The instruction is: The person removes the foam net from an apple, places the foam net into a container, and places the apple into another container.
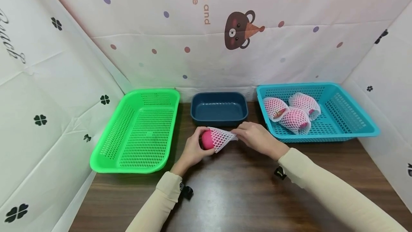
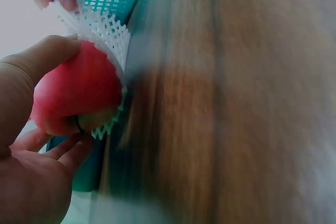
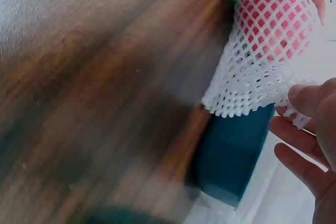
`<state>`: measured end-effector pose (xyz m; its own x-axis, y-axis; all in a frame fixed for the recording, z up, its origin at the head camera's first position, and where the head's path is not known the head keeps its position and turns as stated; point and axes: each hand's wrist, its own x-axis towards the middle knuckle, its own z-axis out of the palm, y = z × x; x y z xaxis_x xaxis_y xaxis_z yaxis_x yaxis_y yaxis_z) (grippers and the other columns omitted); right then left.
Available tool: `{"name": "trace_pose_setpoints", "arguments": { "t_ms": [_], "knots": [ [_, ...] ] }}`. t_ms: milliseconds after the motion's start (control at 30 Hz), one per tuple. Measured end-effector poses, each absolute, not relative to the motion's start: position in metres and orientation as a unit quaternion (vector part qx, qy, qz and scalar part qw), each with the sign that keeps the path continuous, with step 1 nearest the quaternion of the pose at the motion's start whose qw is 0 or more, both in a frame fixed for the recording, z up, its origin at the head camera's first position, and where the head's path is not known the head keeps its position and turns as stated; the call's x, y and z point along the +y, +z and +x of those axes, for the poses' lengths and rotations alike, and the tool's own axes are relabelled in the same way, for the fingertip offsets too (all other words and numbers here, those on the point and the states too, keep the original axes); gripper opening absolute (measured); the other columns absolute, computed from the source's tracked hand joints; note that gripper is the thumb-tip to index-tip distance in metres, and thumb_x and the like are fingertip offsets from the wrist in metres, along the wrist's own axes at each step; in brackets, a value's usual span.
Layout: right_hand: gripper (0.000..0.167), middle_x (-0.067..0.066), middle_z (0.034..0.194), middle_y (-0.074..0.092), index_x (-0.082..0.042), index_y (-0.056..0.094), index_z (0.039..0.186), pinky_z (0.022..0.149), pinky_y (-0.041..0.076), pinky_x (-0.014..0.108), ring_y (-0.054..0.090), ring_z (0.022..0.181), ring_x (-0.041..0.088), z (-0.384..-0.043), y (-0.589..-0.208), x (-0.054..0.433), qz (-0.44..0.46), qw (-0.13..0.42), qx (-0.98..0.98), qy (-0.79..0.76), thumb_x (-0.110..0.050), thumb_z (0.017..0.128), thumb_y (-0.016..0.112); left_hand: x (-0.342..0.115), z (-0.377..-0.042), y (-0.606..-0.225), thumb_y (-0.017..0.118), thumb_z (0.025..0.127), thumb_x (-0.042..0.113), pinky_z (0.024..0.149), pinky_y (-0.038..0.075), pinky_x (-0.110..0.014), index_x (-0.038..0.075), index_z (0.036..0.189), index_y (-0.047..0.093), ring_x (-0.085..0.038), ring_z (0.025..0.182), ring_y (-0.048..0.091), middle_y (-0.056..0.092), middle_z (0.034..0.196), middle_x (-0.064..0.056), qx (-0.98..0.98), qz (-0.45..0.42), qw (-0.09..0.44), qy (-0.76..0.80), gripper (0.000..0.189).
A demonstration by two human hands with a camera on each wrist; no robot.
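A red apple (image 2: 79, 90) is partly covered by a white foam net sleeve (image 3: 252, 82), its stem end bare. My left hand (image 1: 194, 149) grips the apple's bare end between thumb and fingers. At the sleeve's far edge, my right hand (image 1: 257, 138) pinches the foam between thumb and forefinger, and the net stretches off the fruit toward that side. In the head view both hands are over the table, just in front of a dark blue basin (image 1: 219, 122).
To the left stands a bright green basket (image 1: 146, 135). A blue basket (image 1: 334, 126) on the right holds 3 apples (image 1: 294, 119) in foam nets. Brown wooden table (image 1: 231, 196) lies under everything, with printed white cloth (image 1: 145, 17) behind and at the sides.
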<state>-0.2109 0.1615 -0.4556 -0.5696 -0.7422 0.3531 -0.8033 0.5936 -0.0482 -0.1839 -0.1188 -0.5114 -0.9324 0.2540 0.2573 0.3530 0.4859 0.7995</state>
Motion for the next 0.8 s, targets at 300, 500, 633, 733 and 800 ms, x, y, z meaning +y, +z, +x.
{"name": "trace_pose_setpoints", "arguments": {
  "t_ms": [300, 500, 633, 733, 800],
  "knots": [
    [0.023, 0.004, 0.094, 0.073, -0.008, 0.079, 0.109, 0.076, 0.060, 0.033, 0.069, 0.087, 0.018, -0.212, -0.441, 0.160, 0.449, 0.177, -0.873, 0.077, -0.010, 0.086, 0.083, -0.138, -0.176, -0.515, 0.094, 0.074, 0.027, 0.096, 0.055, -0.045, 0.014, 0.144, 0.057, -0.026, 0.118, 0.061, 0.062, 0.137, -0.007, -0.882, -0.185, 0.100, -0.422, 0.080],
    [0.021, 0.004, 0.090, 0.070, -0.008, 0.078, 0.107, 0.071, 0.059, 0.029, 0.065, 0.082, 0.017, -0.214, -0.427, 0.154, 0.439, 0.167, -0.880, 0.064, -0.009, 0.087, 0.083, -0.145, -0.172, -0.518, 0.095, 0.071, 0.025, 0.095, 0.055, -0.046, 0.009, 0.136, 0.057, -0.028, 0.114, 0.063, 0.065, 0.129, -0.010, -0.880, -0.160, 0.102, -0.435, 0.077],
    [0.020, 0.006, 0.093, 0.069, -0.006, 0.077, 0.107, 0.072, 0.059, 0.031, 0.065, 0.086, 0.019, -0.216, -0.415, 0.149, 0.442, 0.167, -0.879, 0.067, -0.008, 0.088, 0.081, -0.147, -0.169, -0.520, 0.096, 0.071, 0.022, 0.094, 0.056, -0.044, 0.010, 0.133, 0.055, -0.026, 0.111, 0.064, 0.066, 0.125, -0.010, -0.879, -0.148, 0.099, -0.442, 0.076],
    [0.019, 0.008, 0.101, 0.071, -0.005, 0.076, 0.109, 0.076, 0.060, 0.033, 0.067, 0.093, 0.022, -0.217, -0.406, 0.146, 0.446, 0.162, -0.877, 0.078, -0.006, 0.090, 0.079, -0.147, -0.169, -0.521, 0.095, 0.071, 0.020, 0.095, 0.055, -0.044, 0.009, 0.134, 0.053, -0.025, 0.113, 0.064, 0.066, 0.126, -0.010, -0.876, -0.139, 0.085, -0.453, 0.076],
    [0.021, 0.009, 0.106, 0.072, -0.005, 0.076, 0.111, 0.078, 0.061, 0.035, 0.069, 0.097, 0.023, -0.218, -0.399, 0.144, 0.445, 0.154, -0.878, 0.085, -0.006, 0.090, 0.078, -0.148, -0.169, -0.521, 0.095, 0.072, 0.018, 0.096, 0.055, -0.043, 0.008, 0.135, 0.052, -0.025, 0.114, 0.064, 0.066, 0.127, -0.010, -0.874, -0.134, 0.075, -0.461, 0.077]
  ]
}}
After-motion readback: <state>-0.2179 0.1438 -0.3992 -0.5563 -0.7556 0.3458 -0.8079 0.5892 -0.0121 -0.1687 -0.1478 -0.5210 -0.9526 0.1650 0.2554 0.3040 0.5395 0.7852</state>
